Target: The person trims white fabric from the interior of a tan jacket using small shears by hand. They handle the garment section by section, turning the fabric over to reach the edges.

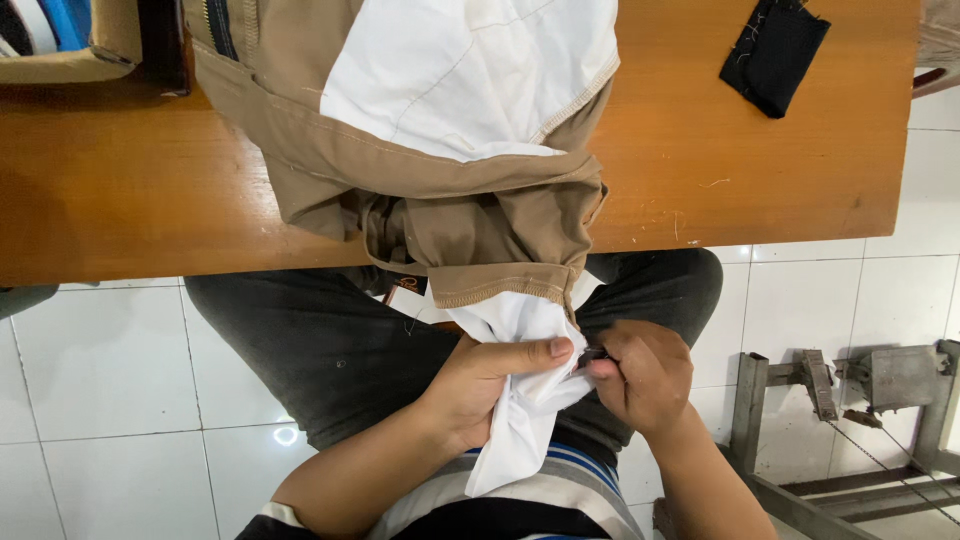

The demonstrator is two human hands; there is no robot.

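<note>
L hand (480, 385) clamps white cotton pocket lining (515, 400) of tan twill trousers (480, 215); R hand (645, 375) pinches small dark tool (590, 356) at lining edge. Step: seam work, judged. Next needs steady tension.

We see tan trousers (440, 190) draped over the wooden worktop (120, 180), their white lining (520, 400) hanging into our lap. Our left hand (485, 385) grips the lining; our right hand (645, 375) pinches a small dark tool (590, 356) against it. A black cloth scrap (775, 55) lies apart.

wooden table (120, 190), white tiled floor (100, 380)
</note>
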